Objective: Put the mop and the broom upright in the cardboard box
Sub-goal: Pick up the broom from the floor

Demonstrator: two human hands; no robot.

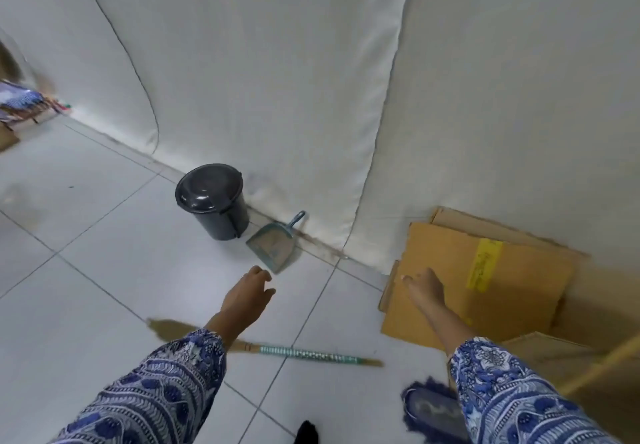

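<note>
A broom lies flat on the tiled floor, its straw head at the left partly hidden under my left sleeve, its handle wrapped in green. A blue mop head rests on the floor at the lower right, and its pale stick slants up toward the right edge. The cardboard box stands against the wall at the right, flaps spread. My left hand hovers open above the floor near the dustpan. My right hand is open in front of the box flap, holding nothing.
A dark lidded bin stands by the wall with a teal dustpan leaning beside it. White cloth hangs over the wall. Some furniture with patterned fabric sits at the far left.
</note>
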